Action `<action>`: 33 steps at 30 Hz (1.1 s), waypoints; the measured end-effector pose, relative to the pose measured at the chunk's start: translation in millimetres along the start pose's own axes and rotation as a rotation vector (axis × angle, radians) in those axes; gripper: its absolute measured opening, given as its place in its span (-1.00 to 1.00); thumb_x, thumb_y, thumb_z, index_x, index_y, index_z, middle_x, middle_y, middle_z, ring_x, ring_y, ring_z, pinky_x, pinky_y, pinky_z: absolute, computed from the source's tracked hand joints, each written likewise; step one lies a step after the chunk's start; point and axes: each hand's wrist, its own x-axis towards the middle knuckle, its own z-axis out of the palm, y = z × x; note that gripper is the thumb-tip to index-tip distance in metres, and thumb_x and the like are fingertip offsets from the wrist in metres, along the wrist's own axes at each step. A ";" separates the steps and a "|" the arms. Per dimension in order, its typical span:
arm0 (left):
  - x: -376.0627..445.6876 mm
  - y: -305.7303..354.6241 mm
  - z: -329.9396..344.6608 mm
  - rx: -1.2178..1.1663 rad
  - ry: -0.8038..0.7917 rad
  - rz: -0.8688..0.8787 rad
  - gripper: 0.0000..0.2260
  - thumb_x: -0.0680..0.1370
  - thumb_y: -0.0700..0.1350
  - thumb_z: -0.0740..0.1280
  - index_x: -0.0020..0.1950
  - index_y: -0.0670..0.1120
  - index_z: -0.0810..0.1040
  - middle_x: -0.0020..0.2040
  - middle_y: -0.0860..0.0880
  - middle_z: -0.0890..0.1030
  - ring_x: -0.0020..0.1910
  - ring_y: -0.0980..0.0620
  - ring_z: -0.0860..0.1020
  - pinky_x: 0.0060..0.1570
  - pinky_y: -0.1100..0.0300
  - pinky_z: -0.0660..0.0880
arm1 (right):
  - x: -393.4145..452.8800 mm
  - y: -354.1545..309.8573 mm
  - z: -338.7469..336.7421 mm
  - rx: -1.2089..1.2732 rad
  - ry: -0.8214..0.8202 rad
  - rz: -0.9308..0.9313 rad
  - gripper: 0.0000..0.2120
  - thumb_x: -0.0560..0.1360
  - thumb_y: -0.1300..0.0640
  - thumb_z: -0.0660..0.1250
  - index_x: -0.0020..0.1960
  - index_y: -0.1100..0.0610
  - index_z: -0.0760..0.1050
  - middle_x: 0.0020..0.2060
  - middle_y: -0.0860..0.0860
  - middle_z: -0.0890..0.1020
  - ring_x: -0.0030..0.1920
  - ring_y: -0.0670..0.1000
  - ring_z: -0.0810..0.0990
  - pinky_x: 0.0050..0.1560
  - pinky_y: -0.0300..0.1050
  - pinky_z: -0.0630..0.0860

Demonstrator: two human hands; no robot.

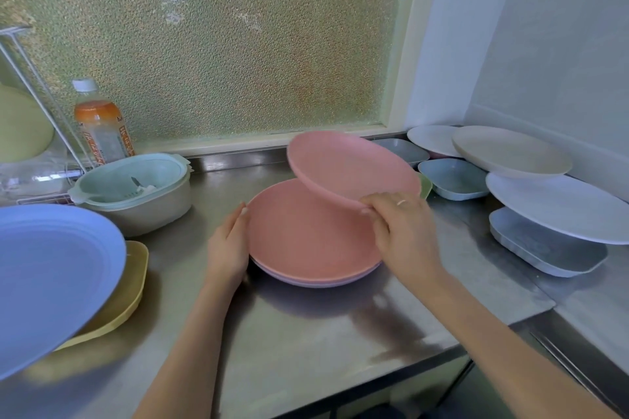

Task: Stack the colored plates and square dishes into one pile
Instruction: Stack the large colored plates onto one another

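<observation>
A small pile of round plates (306,241) rests in the middle of the steel counter, pink on top with a lilac one beneath. My left hand (228,245) lies flat against its left rim. My right hand (401,231) pinches the near edge of a second pink plate (347,167), held tilted above the pile's far right side. A green dish (425,184) peeks out behind that plate. Blue square dishes (452,178) (544,245) and white and beige plates (510,151) (561,204) sit at the right. At the left, a blue plate (51,282) leans on a yellow square dish (126,289).
A mint strainer bowl (136,190) stands left of the pile, with an orange drink bottle (102,126) and a wire dish rack (37,95) behind it. A frosted window backs the counter. The counter's front edge (374,384) runs below my forearms.
</observation>
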 end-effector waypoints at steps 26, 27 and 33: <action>6.7 -16.1 3.3 -0.025 -0.099 0.085 -0.68 0.64 -0.01 0.12 0.22 0.02 0.62 0.07 0.09 0.62 0.07 0.06 0.54 0.07 0.21 0.33 | -38.8 -32.5 -0.5 0.066 -0.484 -0.047 -0.64 0.59 0.17 0.07 0.29 -0.14 0.39 -0.06 -0.04 0.68 0.05 0.07 0.52 0.19 -0.05 0.27; 6.9 -16.1 3.2 -0.027 -0.103 0.087 -0.68 0.65 -0.03 0.11 0.25 0.03 0.61 0.08 0.11 0.61 0.09 0.07 0.54 0.08 0.21 0.33 | -36.9 -30.2 -3.0 0.084 -0.465 -0.031 -0.61 0.59 0.18 0.06 0.34 -0.17 0.31 -0.06 -0.04 0.68 0.05 0.07 0.53 0.24 -0.06 0.25; 9.0 -19.4 2.1 0.017 -0.123 0.125 -0.65 0.63 0.01 0.08 0.30 0.09 0.56 0.18 0.05 0.61 0.18 0.03 0.52 0.16 0.15 0.35 | -14.0 42.2 -30.7 -0.083 0.012 0.299 -0.64 0.54 0.26 0.14 0.30 0.02 0.38 -0.09 0.04 0.69 -0.03 0.10 0.61 0.29 0.12 0.26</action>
